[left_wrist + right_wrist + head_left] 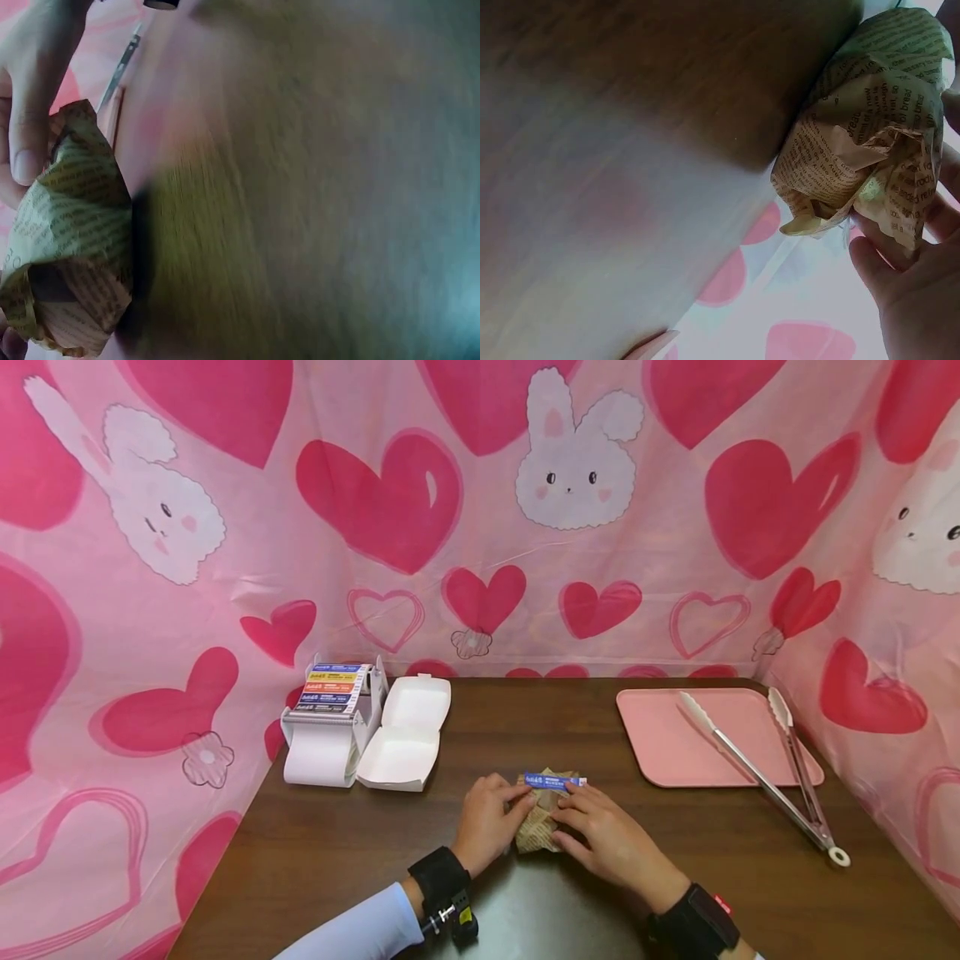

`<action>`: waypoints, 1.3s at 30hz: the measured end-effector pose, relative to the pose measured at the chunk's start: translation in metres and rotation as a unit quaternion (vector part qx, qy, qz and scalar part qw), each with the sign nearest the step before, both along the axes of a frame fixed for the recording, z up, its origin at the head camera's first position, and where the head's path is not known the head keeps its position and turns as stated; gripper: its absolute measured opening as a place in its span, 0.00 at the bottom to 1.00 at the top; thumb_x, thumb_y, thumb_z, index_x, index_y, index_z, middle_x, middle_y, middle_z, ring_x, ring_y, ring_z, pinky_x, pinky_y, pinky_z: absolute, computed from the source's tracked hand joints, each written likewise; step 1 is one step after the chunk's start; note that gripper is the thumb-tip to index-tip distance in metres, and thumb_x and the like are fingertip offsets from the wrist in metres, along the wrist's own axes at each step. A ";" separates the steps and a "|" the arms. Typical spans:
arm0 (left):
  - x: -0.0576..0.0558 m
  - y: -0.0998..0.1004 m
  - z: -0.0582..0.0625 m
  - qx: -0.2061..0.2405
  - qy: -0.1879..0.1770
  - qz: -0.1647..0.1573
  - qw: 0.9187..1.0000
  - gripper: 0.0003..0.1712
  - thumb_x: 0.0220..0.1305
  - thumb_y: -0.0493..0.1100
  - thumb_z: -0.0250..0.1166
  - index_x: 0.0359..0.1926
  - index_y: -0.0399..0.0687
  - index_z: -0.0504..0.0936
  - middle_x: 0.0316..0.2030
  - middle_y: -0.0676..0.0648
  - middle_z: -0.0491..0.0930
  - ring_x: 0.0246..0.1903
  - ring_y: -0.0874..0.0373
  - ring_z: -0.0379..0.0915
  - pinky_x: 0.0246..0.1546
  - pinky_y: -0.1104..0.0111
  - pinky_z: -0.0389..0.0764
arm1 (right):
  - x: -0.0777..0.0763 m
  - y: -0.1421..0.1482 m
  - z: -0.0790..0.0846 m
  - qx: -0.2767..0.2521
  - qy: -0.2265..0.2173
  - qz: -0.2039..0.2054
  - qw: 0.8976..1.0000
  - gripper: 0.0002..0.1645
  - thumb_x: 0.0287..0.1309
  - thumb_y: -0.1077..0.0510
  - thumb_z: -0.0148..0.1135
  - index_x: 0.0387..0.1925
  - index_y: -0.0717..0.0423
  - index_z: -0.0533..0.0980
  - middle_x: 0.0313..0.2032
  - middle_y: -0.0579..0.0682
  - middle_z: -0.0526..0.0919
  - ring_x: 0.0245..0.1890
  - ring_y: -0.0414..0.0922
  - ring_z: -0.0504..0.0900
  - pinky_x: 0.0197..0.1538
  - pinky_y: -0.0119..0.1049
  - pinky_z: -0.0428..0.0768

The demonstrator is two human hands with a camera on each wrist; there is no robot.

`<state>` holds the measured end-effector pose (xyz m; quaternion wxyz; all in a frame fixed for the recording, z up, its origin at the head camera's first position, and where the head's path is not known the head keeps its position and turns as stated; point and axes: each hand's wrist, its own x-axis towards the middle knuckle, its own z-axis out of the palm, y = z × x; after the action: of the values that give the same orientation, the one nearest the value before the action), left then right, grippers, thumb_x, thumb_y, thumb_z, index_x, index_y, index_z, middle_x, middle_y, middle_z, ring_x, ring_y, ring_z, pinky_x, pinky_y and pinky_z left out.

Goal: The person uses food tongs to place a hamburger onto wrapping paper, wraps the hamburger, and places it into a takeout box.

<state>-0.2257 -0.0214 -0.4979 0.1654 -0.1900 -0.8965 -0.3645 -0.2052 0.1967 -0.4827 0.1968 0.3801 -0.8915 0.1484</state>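
A small packet (pixel 536 832) wrapped in crumpled newsprint-patterned paper sits on the table between my hands. Across its far end lies a blue label (pixel 553 781) with white print. My left hand (pixel 489 822) grips the packet's left side, index fingertip by the label's left end. From the right, my right hand (pixel 611 839) holds the other side, a fingertip on the label's right end and the thumb lower on the paper. Folded paper (pixel 855 150) with a gathered opening shows in the right wrist view, my right thumb and fingers (pixel 870 262) beside it. The packet's contents are hidden.
At the back left stands a label dispenser (pixel 322 727) with several coloured label rolls, next to an open white carton (pixel 405 735). A pink tray (pixel 652 735) lies at the back right, with metal tongs (pixel 757 777) resting across it and overhanging its near edge.
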 end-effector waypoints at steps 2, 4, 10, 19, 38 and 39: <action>-0.001 -0.001 0.000 -0.010 0.005 0.007 1.000 0.14 0.63 0.51 0.72 0.45 0.50 0.91 0.28 0.55 0.73 0.31 0.62 0.64 0.34 0.68 0.66 | -0.001 0.000 0.000 0.000 -0.003 -0.001 1.000 0.15 0.55 0.52 0.75 0.42 0.55 0.86 0.43 0.51 0.85 0.58 0.56 0.81 0.62 0.55 0.76; -0.002 -0.002 0.000 -0.017 0.017 0.014 1.000 0.14 0.60 0.52 0.74 0.42 0.49 0.90 0.30 0.54 0.73 0.33 0.60 0.66 0.36 0.66 0.68 | -0.002 -0.001 0.000 0.000 -0.006 -0.001 1.000 0.14 0.56 0.52 0.75 0.42 0.55 0.86 0.43 0.50 0.85 0.58 0.56 0.81 0.61 0.54 0.77; -0.009 -0.005 0.003 -0.155 0.130 -0.012 0.979 0.22 0.61 0.57 0.72 0.49 0.51 0.82 0.47 0.51 0.78 0.47 0.55 0.73 0.46 0.60 0.75 | -0.004 -0.002 0.000 -0.003 -0.005 0.002 1.000 0.13 0.56 0.53 0.75 0.41 0.54 0.86 0.42 0.49 0.84 0.57 0.55 0.82 0.57 0.49 0.80; -0.004 -0.007 0.011 -0.401 0.161 -0.111 0.895 0.30 0.80 0.58 0.42 0.73 0.51 0.71 0.71 0.52 0.70 0.70 0.56 0.65 0.69 0.53 0.63 | -0.006 -0.007 0.001 -0.003 -0.002 0.001 1.000 0.10 0.58 0.51 0.74 0.37 0.49 0.83 0.41 0.46 0.82 0.56 0.52 0.82 0.60 0.49 0.78; -0.004 -0.011 0.011 -0.401 0.099 -0.123 0.902 0.31 0.81 0.58 0.37 0.76 0.52 0.65 0.74 0.52 0.65 0.72 0.56 0.63 0.72 0.52 0.60 | -0.010 -0.007 -0.003 0.026 -0.051 -0.052 0.997 0.28 0.68 0.47 0.63 0.60 0.62 0.78 0.60 0.55 0.79 0.66 0.58 0.72 0.62 0.51 0.76; -0.004 -0.011 0.011 -0.399 0.097 -0.125 0.903 0.31 0.82 0.58 0.37 0.76 0.52 0.65 0.74 0.52 0.65 0.72 0.56 0.63 0.71 0.53 0.61 | -0.010 -0.007 -0.003 0.027 -0.054 -0.055 0.997 0.28 0.68 0.47 0.63 0.60 0.61 0.78 0.60 0.55 0.79 0.66 0.58 0.72 0.62 0.50 0.76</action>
<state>-0.2294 -0.0326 -0.4869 0.1153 -0.3850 -0.9153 0.0263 -0.2155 0.1900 -0.4860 0.1461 0.3270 -0.9241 0.1335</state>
